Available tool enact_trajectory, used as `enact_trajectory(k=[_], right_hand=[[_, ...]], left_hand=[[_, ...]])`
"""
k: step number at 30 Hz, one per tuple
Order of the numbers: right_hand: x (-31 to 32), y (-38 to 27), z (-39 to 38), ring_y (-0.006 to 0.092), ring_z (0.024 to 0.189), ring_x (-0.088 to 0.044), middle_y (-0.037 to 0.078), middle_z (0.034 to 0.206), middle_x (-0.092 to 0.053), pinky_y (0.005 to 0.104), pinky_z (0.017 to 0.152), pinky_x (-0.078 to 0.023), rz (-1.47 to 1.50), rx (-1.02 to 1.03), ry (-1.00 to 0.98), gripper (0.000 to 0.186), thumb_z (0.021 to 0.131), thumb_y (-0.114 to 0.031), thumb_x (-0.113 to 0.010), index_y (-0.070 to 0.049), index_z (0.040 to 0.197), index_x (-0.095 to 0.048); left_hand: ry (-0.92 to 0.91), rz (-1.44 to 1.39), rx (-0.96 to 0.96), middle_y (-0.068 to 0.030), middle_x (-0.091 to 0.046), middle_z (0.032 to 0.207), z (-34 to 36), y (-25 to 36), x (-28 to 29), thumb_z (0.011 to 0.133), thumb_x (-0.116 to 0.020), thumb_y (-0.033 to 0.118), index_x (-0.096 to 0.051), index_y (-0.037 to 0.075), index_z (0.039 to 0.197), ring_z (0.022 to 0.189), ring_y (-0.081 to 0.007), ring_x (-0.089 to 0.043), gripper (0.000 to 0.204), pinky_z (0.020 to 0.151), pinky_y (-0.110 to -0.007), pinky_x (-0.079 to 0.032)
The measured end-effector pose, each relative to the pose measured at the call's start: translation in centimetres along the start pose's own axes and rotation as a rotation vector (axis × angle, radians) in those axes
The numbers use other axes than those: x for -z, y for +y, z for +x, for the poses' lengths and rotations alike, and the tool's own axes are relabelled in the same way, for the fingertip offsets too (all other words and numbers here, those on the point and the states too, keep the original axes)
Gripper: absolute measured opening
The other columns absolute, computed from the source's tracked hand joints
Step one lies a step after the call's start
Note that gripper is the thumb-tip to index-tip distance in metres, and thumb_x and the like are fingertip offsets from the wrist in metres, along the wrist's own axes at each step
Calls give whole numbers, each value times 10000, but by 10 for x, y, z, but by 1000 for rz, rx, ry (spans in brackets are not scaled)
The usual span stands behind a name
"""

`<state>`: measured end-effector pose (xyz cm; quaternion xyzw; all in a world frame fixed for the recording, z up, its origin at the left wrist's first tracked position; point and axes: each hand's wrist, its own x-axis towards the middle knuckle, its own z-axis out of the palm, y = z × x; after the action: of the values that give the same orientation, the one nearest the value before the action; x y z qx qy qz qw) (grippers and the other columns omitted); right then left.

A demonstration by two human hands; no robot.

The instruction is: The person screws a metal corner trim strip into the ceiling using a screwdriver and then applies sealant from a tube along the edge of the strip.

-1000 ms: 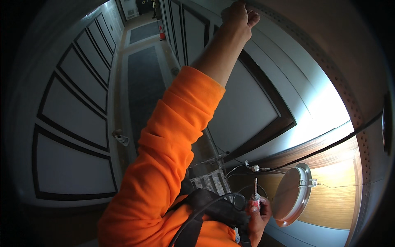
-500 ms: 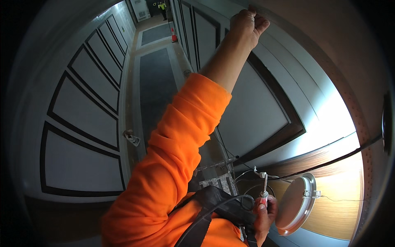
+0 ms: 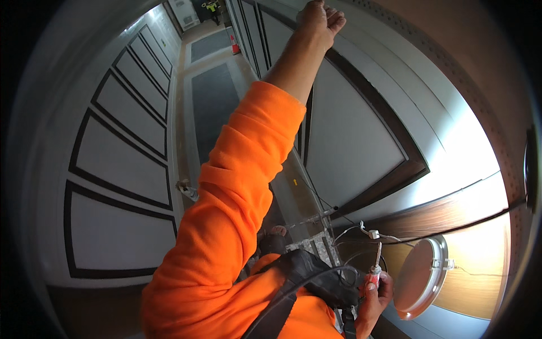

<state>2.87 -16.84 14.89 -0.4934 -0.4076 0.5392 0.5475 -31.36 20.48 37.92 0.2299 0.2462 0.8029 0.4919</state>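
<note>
One careless turn of the right hand point(image 3: 374, 300), closed around a red-and-white slim-tipped tool point(image 3: 374, 276) just left of the round light fitting point(image 3: 416, 277), could snag the nearby white connector point(image 3: 373, 234) or knock the fitting, while whether the left hand point(image 3: 317, 25), raised with curled fingers, holds anything I cannot tell.

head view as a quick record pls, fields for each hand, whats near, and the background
left hand: left hand raised at the top of the picture, fingers curled; cannot tell whether it holds anything
right hand: right hand grips a red-and-white tool, narrow tip upward
near right hand: round white fixture with clips, seen to its right; white connector on a wire, above
clothing: orange sleeve on the left arm
background: corridor with dark-framed wall panels; orange cone; distant person in yellow
</note>
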Motion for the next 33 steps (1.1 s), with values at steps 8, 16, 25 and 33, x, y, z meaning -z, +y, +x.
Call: enact_trajectory(k=[8,16,25,33], right_hand=[[-53,7,18,100,570,-496,72,801,-566,203,435,-370,21,-8,78,367,750,-234,-670,-51,1016,-496],[-96,-14,30,70,495,-392,22,612,-477,190,443,-304,-123,10,222,156,844,-152,-535,-5,894,-526],[-136,-29,38,97,562,-409,32,675,-470,220,481,-343,-64,42,243,121,830,-92,-525,-3,909,-499],[-158,-29,42,93,541,-397,30,671,-465,215,465,-334,-65,73,242,152,830,-85,-525,6,948,-498]], left_hand=[[-162,-44,40,-57,-517,653,66,6,10,867,-500,209,-486,54,764,585,-188,-547,186,565,-298,-516],[-79,-308,-11,-76,-512,661,108,43,20,840,-430,257,-493,14,789,613,-225,-535,256,575,-351,-493],[-194,-191,-48,-45,-556,838,180,76,35,859,-449,202,-546,110,863,766,-199,-550,134,682,-334,-484],[-310,-343,-35,-18,-558,738,181,62,53,846,-485,174,-544,114,816,699,-170,-545,90,632,-306,-476]])
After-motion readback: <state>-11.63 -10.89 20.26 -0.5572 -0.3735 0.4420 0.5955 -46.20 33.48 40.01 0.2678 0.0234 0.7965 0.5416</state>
